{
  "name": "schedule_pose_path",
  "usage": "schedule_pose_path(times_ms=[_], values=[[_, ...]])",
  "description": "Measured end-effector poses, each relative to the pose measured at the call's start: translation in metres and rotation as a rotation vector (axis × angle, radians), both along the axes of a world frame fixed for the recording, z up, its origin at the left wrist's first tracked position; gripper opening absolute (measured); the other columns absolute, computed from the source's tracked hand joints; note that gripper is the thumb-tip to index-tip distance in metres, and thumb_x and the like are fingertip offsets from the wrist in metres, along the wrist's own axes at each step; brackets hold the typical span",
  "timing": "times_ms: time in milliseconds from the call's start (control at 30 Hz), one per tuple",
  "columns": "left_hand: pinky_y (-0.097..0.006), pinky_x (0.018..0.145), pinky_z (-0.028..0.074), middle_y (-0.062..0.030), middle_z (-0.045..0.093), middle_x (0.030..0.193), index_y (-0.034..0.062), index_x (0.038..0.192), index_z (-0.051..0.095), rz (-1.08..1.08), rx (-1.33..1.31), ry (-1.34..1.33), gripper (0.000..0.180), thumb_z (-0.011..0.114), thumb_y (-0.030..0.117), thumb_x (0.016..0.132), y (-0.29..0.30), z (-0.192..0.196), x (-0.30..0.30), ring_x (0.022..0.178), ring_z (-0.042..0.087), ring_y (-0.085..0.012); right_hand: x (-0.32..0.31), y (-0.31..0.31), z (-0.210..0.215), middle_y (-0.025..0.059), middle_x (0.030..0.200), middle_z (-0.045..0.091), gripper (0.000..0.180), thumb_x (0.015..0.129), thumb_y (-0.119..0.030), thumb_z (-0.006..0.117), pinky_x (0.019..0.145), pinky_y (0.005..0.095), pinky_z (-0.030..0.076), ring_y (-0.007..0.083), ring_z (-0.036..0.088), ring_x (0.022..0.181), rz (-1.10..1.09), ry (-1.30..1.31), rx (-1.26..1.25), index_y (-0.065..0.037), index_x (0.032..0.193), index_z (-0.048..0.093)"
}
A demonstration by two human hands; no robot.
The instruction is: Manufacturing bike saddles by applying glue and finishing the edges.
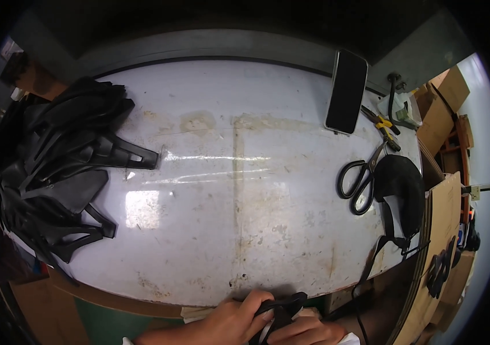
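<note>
At the near edge of the worn white desk, a small black strap-like piece is pinched between both hands: the left hand has its fingers curled over it, and the right hand grips it from below, though the frame cuts off much of this. Judging by the big heap of flat black cut pieces at the left, most work seems left. Black-handled scissors, a black padded part and a dark phone lie untouched at the right.
</note>
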State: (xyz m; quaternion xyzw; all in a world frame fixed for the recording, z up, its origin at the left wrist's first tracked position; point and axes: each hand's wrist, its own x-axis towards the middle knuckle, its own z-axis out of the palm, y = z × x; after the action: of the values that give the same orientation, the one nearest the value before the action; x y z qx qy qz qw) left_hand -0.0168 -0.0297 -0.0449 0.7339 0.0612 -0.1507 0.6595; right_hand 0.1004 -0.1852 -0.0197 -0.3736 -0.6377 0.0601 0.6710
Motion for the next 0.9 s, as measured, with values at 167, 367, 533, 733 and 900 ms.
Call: schedule_pose_path(times_ms=[167,367,533,733,900], values=[[-0.043,0.060,0.054,-0.0204,0.065,0.084,0.0036,0.129,0.048,-0.036,0.005,0.003,0.036,0.062,0.008,0.096,0.001,0.006,-0.002,0.067,0.068,-0.0396,-0.016,0.004,-0.003,0.0105,0.079,0.066,0.017,0.096,-0.015,0.069,0.063,0.0410,0.059,0.0234,0.067,0.069,-0.245,0.225,0.019,-0.002,0.088,0.061],[-0.044,0.065,0.053,-0.0220,0.064,0.085,0.0060,0.125,0.049,0.073,-0.054,-0.034,0.025,0.057,0.012,0.102,0.002,0.011,0.002,0.072,0.066,-0.0416,-0.046,0.003,-0.022,0.0091,0.078,0.061,0.025,0.095,-0.021,0.074,0.062,0.0393,0.059,0.0229,0.062,0.066,-0.271,0.401,0.249,-0.002,0.089,0.058],[-0.040,0.065,0.053,-0.0167,0.062,0.082,0.0040,0.125,0.051,0.080,-0.015,-0.071,0.027,0.061,0.015,0.102,-0.002,0.011,0.002,0.069,0.065,-0.0322,-0.067,0.007,-0.026,0.0128,0.090,0.059,0.020,0.098,-0.020,0.069,0.067,0.0452,0.055,0.0282,0.059,0.075,-0.582,0.426,0.276,-0.006,0.100,0.055],[-0.040,0.057,0.052,-0.0158,0.063,0.074,0.0030,0.123,0.054,0.045,0.141,-0.049,0.030,0.063,0.010,0.095,0.001,0.007,-0.003,0.063,0.066,-0.0358,-0.044,0.002,-0.008,0.0130,0.091,0.055,0.018,0.102,-0.020,0.062,0.070,0.0448,0.049,0.0251,0.054,0.072,-0.355,0.645,-0.081,-0.006,0.104,0.051],[-0.035,0.056,0.048,-0.0118,0.062,0.072,0.0024,0.119,0.057,0.107,0.118,0.011,0.024,0.061,0.011,0.097,0.000,0.009,-0.003,0.058,0.062,-0.0261,-0.046,-0.019,-0.012,0.0129,0.088,0.055,0.019,0.101,-0.017,0.063,0.071,0.0456,0.049,0.0267,0.057,0.073,-0.349,0.495,-0.161,-0.003,0.100,0.051]])
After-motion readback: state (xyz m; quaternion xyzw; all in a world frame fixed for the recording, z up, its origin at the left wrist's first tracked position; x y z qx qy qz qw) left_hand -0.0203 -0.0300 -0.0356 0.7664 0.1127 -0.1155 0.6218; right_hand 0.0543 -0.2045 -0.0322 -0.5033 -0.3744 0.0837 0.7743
